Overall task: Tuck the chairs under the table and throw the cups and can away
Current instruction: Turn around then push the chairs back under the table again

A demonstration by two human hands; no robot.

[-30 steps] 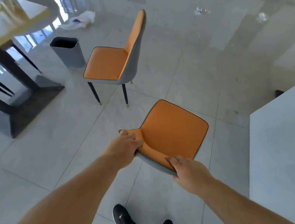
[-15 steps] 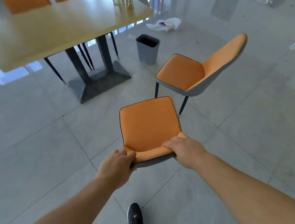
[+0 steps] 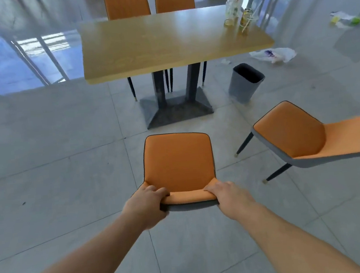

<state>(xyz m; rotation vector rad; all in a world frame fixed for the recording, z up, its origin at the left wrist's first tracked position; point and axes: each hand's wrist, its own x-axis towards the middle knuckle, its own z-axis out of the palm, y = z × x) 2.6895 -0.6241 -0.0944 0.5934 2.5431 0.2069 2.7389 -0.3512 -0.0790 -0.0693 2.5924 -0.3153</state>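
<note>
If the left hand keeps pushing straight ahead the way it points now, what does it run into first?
The left hand already grips the backrest of the held chair, so the chair leads. Ahead the floor looks free up to the table base; the seat would probably slide under the table, though depth is uncertain.

wooden table (image 3: 166, 44), 2 cups (image 3: 238, 19) on it

The held chair (image 3: 178, 162) now faces the table (image 3: 166, 41) squarely, having swung round from pointing away. The second chair (image 3: 305, 138) now appears at its right instead of ahead.
</note>
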